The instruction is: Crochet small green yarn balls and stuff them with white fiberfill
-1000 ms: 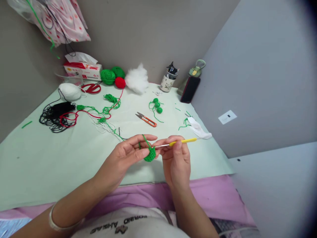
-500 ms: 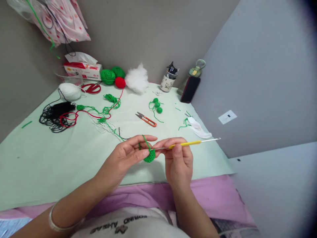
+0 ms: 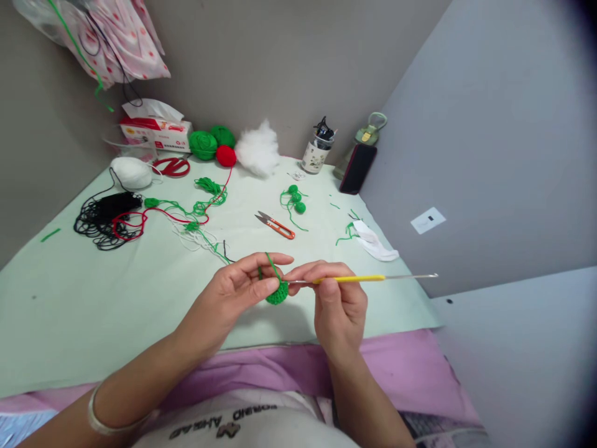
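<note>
My left hand (image 3: pixel 240 289) pinches a small green crocheted piece (image 3: pixel 278 293) between thumb and fingers, and a strand of green yarn runs up over its raised index finger. In my right hand (image 3: pixel 339 305) is a crochet hook (image 3: pixel 364 279) with a yellow handle and metal ends, held much like a pen. One metal end meets the top edge of the green piece; its very tip is hidden there. The other end sticks out to the right above the table. Beyond my hands lie orange thread snips (image 3: pixel 276 225) and some little green crocheted balls (image 3: pixel 295 198).
Black yarn (image 3: pixel 109 214), a white yarn ball (image 3: pixel 132 172) and red-handled scissors (image 3: pixel 172 167) lie at left. Along the back stand a tissue box (image 3: pixel 158 132), green yarn balls (image 3: pixel 203 145), a red ball (image 3: pixel 226 155), white stuffing (image 3: pixel 259 149), a pen cup (image 3: pixel 317 154) and a phone (image 3: pixel 358 169).
My right hand has shifted slightly right and down, and the hook has turned so that its far metal end shows fully. The green piece has moved a little left in my left hand.
</note>
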Available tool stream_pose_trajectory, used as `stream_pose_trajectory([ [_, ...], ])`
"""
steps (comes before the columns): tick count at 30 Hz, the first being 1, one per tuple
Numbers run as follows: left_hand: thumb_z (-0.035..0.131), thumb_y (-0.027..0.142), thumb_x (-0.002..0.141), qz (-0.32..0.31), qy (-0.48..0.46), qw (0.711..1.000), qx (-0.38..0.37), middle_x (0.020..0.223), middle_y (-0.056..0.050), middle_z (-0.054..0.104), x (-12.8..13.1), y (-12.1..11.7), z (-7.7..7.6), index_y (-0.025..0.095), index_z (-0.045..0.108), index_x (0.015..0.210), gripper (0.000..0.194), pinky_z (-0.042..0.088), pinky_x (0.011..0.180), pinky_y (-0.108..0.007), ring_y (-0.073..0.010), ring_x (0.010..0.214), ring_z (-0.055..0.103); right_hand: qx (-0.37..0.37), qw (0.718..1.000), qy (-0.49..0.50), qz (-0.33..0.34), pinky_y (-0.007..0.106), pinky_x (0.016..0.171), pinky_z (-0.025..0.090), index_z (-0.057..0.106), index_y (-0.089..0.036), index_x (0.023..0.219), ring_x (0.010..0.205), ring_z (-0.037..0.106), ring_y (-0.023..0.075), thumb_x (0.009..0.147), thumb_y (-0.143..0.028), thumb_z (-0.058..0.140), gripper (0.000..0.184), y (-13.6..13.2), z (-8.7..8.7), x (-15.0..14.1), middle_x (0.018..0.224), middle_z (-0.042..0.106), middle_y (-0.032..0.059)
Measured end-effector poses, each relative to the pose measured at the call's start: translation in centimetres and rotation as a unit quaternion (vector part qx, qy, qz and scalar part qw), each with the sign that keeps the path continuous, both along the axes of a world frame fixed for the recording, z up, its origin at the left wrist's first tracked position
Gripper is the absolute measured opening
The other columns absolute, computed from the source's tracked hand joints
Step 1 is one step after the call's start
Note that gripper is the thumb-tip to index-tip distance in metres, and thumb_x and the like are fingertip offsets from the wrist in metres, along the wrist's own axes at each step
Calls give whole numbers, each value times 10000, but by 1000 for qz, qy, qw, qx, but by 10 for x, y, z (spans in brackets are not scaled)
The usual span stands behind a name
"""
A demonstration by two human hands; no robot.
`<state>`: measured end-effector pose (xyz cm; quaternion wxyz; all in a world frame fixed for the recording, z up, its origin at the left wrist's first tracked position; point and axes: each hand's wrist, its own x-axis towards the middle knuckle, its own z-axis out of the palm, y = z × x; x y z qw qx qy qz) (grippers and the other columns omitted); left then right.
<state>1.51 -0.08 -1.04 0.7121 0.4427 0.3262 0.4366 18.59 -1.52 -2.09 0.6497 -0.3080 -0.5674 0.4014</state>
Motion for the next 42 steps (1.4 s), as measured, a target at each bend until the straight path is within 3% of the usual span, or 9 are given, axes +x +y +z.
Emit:
stream_pose_trajectory([
  [8, 760, 321, 891, 10, 19, 1000, 17, 867, 2, 709, 1, 1, 1, 276, 775, 1120, 233, 515, 824, -286, -160, 836, 679, -44, 998, 47, 21, 331, 653, 584, 711, -232, 945, 740, 680, 169, 1021, -361, 565, 209, 3, -4, -4, 906, 746, 49],
  [13, 817, 341, 829, 38, 39, 998, 9, 883, -10, 718, 7, -2, 4, 245, 751, 1147, 338, 525, 878, -333, -198, 888, 701, -89, 989, 115, 31, 267, 602, 549, 712, -234, 908, 677, 645, 137, 1011, -378, 582, 220, 3, -6, -12, 847, 729, 26],
  [20, 837, 319, 799, 53, 52, 997, 5, 929, -10, 684, 8, -4, 0, 262, 715, 1241, 462, 505, 963, -375, -208, 963, 668, -138, 980, 143, -6, 242, 563, 521, 715, -225, 867, 634, 592, 124, 945, -459, 664, 251, 3, -11, -22, 806, 703, 19],
  [27, 816, 245, 823, -11, -43, 999, -32, 889, 42, 622, 7, 0, -1, 313, 637, 1368, 578, 503, 884, -320, -135, 803, 673, -151, 978, 140, 45, 215, 476, 518, 725, -208, 834, 579, 579, 108, 909, -424, 712, 229, 6, -6, -13, 787, 667, 16],
  [32, 763, 226, 842, -68, -69, 994, -59, 931, 4, 645, 4, 1, 3, 245, 556, 1461, 653, 468, 945, -354, -160, 863, 658, -131, 978, 112, 115, 241, 502, 567, 754, -198, 833, 576, 640, 111, 893, -339, 739, 155, 11, -1, 0, 800, 676, 19],
  [35, 760, 249, 833, -81, -65, 992, -67, 930, -9, 653, 1, 4, 5, 223, 572, 1451, 645, 429, 958, -333, -164, 907, 608, -109, 984, 106, 90, 264, 526, 589, 770, -211, 873, 571, 657, 119, 911, -355, 725, 155, 11, -2, 3, 799, 696, 19],
  [42, 799, 280, 799, -93, -68, 990, -78, 911, 12, 599, -4, 9, 0, 296, 663, 1364, 581, 392, 875, -281, -139, 855, 523, -73, 991, 96, 66, 268, 597, 599, 791, -239, 921, 660, 692, 131, 953, -321, 680, 141, 9, -3, 6, 849, 713, 26],
])
